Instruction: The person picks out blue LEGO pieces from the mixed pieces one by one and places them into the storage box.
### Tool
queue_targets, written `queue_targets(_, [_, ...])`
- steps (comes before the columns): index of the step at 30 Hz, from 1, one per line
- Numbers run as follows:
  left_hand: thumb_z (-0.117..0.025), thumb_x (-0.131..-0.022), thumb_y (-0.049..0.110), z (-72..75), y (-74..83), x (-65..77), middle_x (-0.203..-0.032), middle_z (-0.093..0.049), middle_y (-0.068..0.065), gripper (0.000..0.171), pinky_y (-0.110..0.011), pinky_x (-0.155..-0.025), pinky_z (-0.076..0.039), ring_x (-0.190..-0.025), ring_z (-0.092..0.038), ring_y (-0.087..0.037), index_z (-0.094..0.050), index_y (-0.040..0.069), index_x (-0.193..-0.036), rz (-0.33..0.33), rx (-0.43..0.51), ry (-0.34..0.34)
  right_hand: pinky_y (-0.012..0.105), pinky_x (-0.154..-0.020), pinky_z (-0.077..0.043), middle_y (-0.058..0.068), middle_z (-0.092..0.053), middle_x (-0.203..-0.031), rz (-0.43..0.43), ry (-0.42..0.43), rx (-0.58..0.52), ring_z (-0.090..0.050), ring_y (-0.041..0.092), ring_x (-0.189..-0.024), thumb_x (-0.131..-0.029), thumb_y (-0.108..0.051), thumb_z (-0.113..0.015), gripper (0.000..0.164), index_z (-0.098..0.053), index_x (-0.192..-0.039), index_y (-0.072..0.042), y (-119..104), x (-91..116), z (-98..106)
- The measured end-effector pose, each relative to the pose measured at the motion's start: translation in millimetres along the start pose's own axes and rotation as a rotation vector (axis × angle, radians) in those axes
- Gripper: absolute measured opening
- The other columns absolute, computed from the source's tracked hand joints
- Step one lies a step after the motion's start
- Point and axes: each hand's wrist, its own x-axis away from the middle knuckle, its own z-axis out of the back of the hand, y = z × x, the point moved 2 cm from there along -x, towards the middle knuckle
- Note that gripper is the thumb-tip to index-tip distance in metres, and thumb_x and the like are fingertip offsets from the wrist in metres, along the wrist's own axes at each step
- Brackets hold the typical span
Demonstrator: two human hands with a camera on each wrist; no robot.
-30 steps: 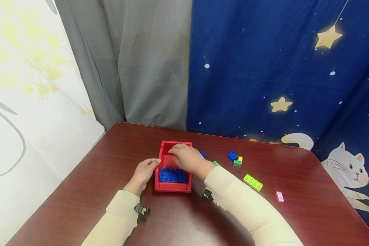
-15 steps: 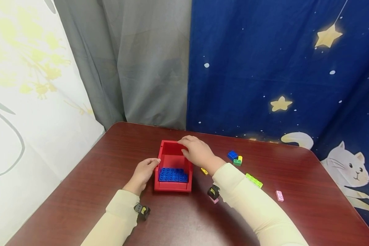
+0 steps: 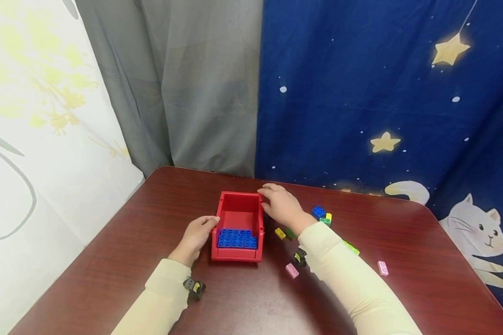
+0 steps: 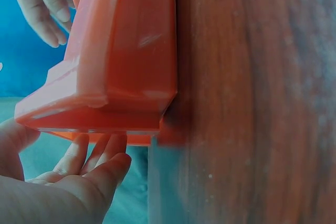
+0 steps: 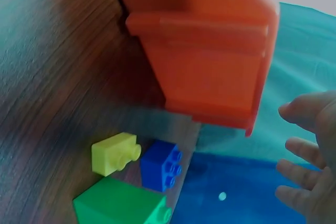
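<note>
A red plastic bin (image 3: 239, 253) stands on the table with blue toy building bricks (image 3: 236, 238) along its near end. My left hand (image 3: 198, 235) holds the bin's left rim; in the left wrist view its thumb and fingertips are right at the wall. My right hand (image 3: 282, 204) hovers by the far right rim, fingers spread, holding nothing. Below it in the right wrist view lie a yellow brick (image 5: 113, 154), a blue brick (image 5: 160, 165) and a green brick (image 5: 121, 203), beside the bin. The head view has that blue brick hidden behind the hand.
Farther right on the wooden table (image 3: 427, 242) sit another blue brick (image 3: 318, 211), a small yellow one (image 3: 329, 217) and a green one (image 3: 324, 221). A lime brick (image 3: 352, 247) is partly covered by the right sleeve. Pink bricks (image 3: 292, 270) lie nearer. Curtains hang behind the table.
My right hand has moved right, from over the bin's inside to beyond its right rim, uncovering the blue bricks, a yellow brick and a pink brick. The left hand stays at the rim.
</note>
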Motion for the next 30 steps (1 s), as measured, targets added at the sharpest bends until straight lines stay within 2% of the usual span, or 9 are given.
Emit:
queue_targets(14, [-0.053,-0.098,0.034,0.0,-1.6,0.2,-0.136,-0.05,-0.022,0.048,-0.054,-0.103,-0.042,-0.123,-0.046,-0.039,-0.051,0.002,-0.135,0.007,0.008,0.003,0.046,-0.108,-0.039,0.017,-0.048,-0.142,-0.099,-0.113,0.032,-0.043,0.033,-0.132,-0.089,-0.018,-0.068,0.048,-0.057,-0.134,-0.007,25,2,-9])
queue_targets(30, [-0.053,-0.098,0.033,-0.7,-2.6,-0.9,-0.134,-0.051,-0.022,0.047,-0.054,-0.102,-0.042,-0.121,-0.048,-0.038,-0.052,0.002,-0.133,0.0,0.011,0.006,0.048,-0.101,-0.045,0.017,-0.048,-0.141,-0.163,-0.197,0.05,-0.045,0.033,-0.13,-0.088,-0.018,-0.069,0.051,-0.055,-0.136,-0.009,37,2,-22])
